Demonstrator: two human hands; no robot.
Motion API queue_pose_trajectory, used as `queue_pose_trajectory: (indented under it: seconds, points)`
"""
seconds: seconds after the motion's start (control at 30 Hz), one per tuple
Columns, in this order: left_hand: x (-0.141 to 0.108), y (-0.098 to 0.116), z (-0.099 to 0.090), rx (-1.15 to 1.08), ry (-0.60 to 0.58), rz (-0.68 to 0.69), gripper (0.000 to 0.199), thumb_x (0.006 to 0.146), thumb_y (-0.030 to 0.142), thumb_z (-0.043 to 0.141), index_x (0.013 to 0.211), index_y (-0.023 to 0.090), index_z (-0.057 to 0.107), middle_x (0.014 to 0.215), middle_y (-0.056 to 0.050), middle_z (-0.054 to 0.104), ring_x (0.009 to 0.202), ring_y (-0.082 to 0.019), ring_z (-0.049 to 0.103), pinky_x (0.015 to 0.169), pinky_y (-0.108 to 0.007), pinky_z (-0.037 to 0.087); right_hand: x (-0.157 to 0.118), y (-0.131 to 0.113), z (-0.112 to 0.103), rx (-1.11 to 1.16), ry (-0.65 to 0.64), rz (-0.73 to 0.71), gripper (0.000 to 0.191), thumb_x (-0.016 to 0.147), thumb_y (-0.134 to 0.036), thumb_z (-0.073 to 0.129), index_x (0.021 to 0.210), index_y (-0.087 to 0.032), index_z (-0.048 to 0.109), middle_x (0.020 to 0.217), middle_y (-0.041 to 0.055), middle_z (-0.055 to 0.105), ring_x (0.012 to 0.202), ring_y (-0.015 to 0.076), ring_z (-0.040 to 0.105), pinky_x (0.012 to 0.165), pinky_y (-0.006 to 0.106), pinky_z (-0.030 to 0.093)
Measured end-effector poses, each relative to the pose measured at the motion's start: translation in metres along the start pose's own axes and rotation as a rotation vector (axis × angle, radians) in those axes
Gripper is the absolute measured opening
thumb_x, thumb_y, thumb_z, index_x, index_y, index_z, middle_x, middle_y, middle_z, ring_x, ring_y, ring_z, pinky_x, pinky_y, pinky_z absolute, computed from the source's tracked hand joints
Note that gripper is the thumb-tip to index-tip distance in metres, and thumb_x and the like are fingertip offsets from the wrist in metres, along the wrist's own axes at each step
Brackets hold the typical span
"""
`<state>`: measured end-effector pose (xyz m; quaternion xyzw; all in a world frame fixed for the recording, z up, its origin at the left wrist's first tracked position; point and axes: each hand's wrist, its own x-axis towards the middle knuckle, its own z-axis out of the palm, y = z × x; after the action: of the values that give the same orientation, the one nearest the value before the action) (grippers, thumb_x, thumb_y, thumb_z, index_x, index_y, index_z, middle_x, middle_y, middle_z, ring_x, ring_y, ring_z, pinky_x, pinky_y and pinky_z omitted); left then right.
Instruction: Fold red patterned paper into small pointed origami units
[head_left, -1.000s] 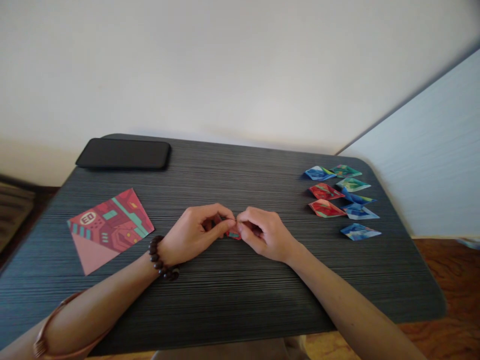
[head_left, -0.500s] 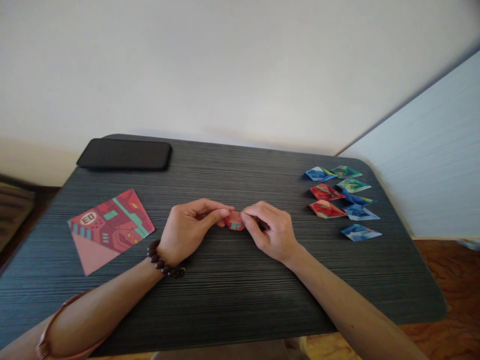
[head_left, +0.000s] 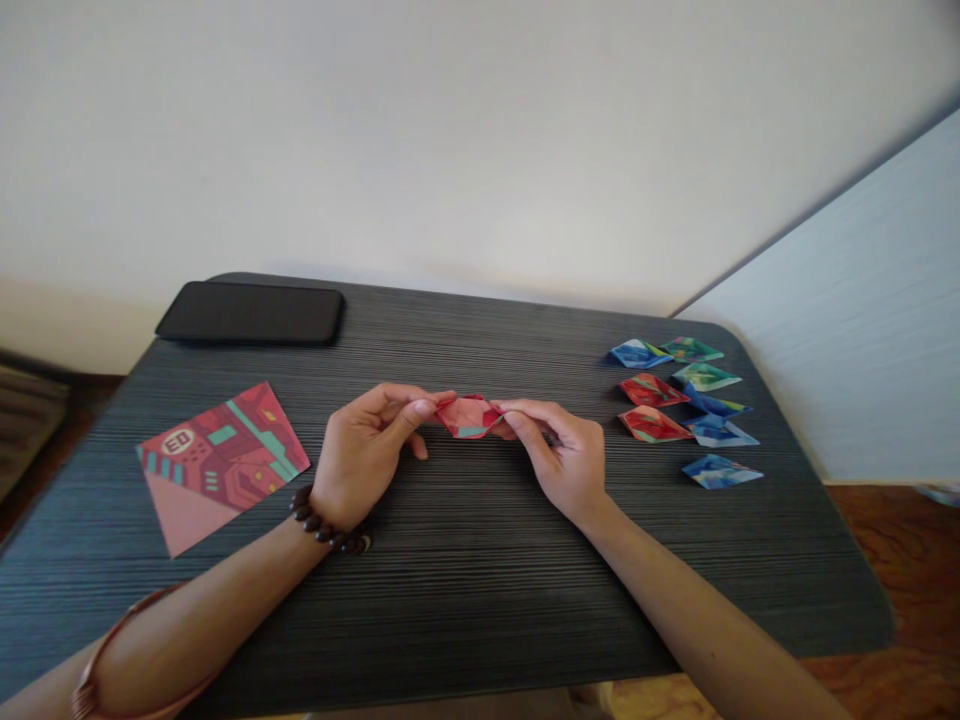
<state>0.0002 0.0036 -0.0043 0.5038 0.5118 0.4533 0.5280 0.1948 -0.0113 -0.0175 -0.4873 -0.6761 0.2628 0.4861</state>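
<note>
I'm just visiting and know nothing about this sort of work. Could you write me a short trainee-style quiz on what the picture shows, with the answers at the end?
1. What do the left hand and right hand hold between them?
2. True or false: the dark beaded bracelet is on the left wrist.
3. How many red folded shapes lie at the right side of the table?

Key:
1. A small folded piece of red paper, pinched at its two ends.
2. True.
3. Two, among blue ones and green ones.
</note>
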Motion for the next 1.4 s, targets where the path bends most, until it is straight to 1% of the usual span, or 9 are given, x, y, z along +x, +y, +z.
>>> queue_pose_trajectory:
  seconds: [0.2,0.4,0.5,0.63,0.73,0.83,1.13,1.3,1.4]
  points:
    - [0.001,-0.006,0.001,-0.240,-0.003,-0.045,0.018,0.080,0.031,0.063,0.082,0.014,0.057,0.094,-0.007,0.071,0.080,-0.016,0.067,0.067,-0.025,0.056,0.000,0.001,0.001,0.117,0.020,0.071,0.010,0.086,-0.022,0.056,0.092,-0.021,0.064,0.091,0.0014,0.072,0.074,0.0135,0.069,0.072,0.026,0.058]
    - [0.001,-0.007,0.004,-0.350,-0.013,-0.057,0.015,0.084,0.029,0.059,0.082,0.014,0.056,0.090,-0.006,0.071,0.083,-0.016,0.067,0.080,-0.031,0.054,-0.001,0.002,0.007,0.304,0.007,0.180,0.012,0.088,-0.028,0.052,0.092,-0.019,0.059,0.090,0.0037,0.071,0.075,0.0149,0.069,0.072,0.029,0.059]
    - [0.002,-0.008,0.002,-0.241,-0.044,-0.015,0.014,0.084,0.028,0.058,0.085,0.015,0.055,0.091,-0.006,0.070,0.081,-0.016,0.067,0.078,-0.031,0.055,-0.001,0.002,0.007,0.285,0.015,0.180,0.012,0.088,-0.027,0.052,0.092,-0.019,0.059,0.087,0.0032,0.071,0.073,0.0143,0.069,0.071,0.028,0.059]
    - [0.001,-0.010,-0.001,0.012,-0.075,0.187,0.014,0.084,0.024,0.057,0.095,0.017,0.056,0.093,-0.005,0.069,0.078,-0.014,0.066,0.075,-0.029,0.056,-0.001,0.003,0.003,0.132,0.043,0.111,0.009,0.086,-0.023,0.055,0.091,-0.019,0.061,0.084,0.0021,0.071,0.070,0.0129,0.069,0.067,0.024,0.058]
    - [0.000,-0.010,-0.003,0.174,-0.209,0.274,0.017,0.081,0.025,0.060,0.096,0.018,0.062,0.111,-0.008,0.062,0.092,-0.018,0.064,0.079,-0.030,0.056,-0.001,0.003,0.002,0.055,0.054,0.082,0.010,0.086,-0.023,0.054,0.091,-0.020,0.062,0.086,0.0025,0.071,0.071,0.0136,0.068,0.066,0.025,0.057]
    - [0.000,-0.008,-0.004,0.255,-0.289,0.274,0.018,0.074,0.028,0.068,0.090,0.018,0.065,0.121,-0.008,0.056,0.098,-0.020,0.061,0.083,-0.031,0.055,-0.001,0.002,0.002,0.014,0.034,0.056,0.011,0.086,-0.023,0.054,0.091,-0.020,0.063,0.087,0.0027,0.071,0.072,0.0138,0.068,0.068,0.025,0.056]
    - [0.001,-0.006,-0.006,0.223,-0.124,0.160,0.015,0.075,0.031,0.067,0.077,0.016,0.064,0.100,-0.006,0.068,0.094,-0.020,0.063,0.089,-0.034,0.049,-0.001,0.004,-0.002,-0.021,-0.126,-0.038,0.014,0.089,-0.018,0.048,0.099,-0.021,0.057,0.097,0.0035,0.068,0.085,0.0133,0.066,0.076,0.026,0.053]
    - [-0.001,-0.004,-0.007,0.358,-0.165,0.257,0.011,0.076,0.030,0.065,0.077,0.019,0.066,0.098,-0.005,0.068,0.094,-0.019,0.063,0.089,-0.032,0.049,0.002,0.004,-0.005,-0.098,-0.249,-0.237,0.026,0.085,-0.019,0.052,0.111,-0.022,0.052,0.106,0.0052,0.064,0.096,0.0157,0.062,0.085,0.032,0.050]
    - [-0.003,-0.004,-0.008,0.396,-0.182,0.316,0.008,0.076,0.028,0.065,0.078,0.020,0.066,0.097,-0.004,0.068,0.093,-0.018,0.063,0.089,-0.032,0.048,0.003,0.000,-0.004,-0.123,-0.323,-0.286,0.018,0.085,-0.022,0.055,0.103,-0.023,0.058,0.108,0.0055,0.063,0.097,0.0159,0.061,0.086,0.031,0.050]
